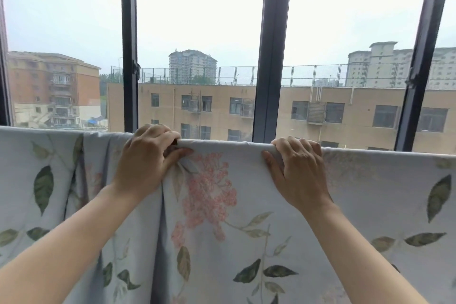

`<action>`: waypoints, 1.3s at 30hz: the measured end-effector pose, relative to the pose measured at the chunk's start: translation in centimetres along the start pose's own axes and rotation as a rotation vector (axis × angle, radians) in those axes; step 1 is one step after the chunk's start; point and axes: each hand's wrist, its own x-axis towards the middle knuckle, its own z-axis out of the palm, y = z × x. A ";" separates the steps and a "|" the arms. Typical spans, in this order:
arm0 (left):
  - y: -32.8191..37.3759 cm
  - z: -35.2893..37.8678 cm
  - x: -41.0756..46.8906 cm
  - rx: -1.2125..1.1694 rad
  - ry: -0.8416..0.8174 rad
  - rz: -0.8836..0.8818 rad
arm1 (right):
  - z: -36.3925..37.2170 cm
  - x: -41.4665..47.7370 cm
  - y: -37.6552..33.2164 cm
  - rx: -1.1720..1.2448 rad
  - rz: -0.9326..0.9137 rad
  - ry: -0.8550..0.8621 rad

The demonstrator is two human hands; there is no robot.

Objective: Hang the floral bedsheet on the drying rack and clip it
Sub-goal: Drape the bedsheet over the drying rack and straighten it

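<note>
The floral bedsheet (222, 205), pale blue with pink flowers and green leaves, hangs draped over a horizontal rack bar whose covered top edge (227, 145) crosses the view. My left hand (148, 158) grips the sheet over the bar, fingers curled over the top and thumb pinching a small dark object against the cloth; it may be a clip, but I cannot tell. My right hand (298, 170) curls its fingers over the bar with the sheet beneath, thumb pressing the front face. Left of my left hand the cloth is bunched in vertical folds (81, 180).
Directly behind the bar stands a large window with dark vertical frames (129, 44) (274, 44) (419, 69). Outside are beige and orange apartment buildings. The sheet fills the whole lower half of the view and hides everything below the bar.
</note>
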 end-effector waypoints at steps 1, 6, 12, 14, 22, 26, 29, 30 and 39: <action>-0.5 -0.3 -0.1 0.012 -0.004 0.001 | 0.0 0.0 -0.2 -0.003 0.004 -0.006; -0.7 -0.2 -0.3 -0.014 0.021 -0.011 | -0.2 -0.1 -0.6 -0.032 0.028 -0.021; 0.3 0.8 -0.1 -0.073 0.065 -0.034 | -1.1 1.8 -4.2 0.094 0.074 -0.129; 0.5 1.0 0.0 -0.089 0.058 -0.036 | -0.9 3.1 -7.1 0.165 -0.022 -0.153; -1.9 -0.6 -0.7 -0.193 0.002 -0.002 | 3.9 3.0 -11.7 0.051 -0.002 -0.142; -3.3 -1.3 -0.7 -0.196 0.008 -0.027 | 4.7 3.2 -11.7 0.058 -0.006 -0.091; -3.5 -1.0 -0.1 -0.210 0.008 -0.059 | 4.8 2.9 -11.8 0.068 -0.012 -0.051; -3.5 -0.9 0.1 -0.232 0.008 -0.060 | 4.8 2.9 -11.6 0.064 -0.014 -0.043; -7.2 -1.9 -0.9 -0.203 0.007 0.025 | 4.4 2.7 -11.0 0.032 -0.046 -0.032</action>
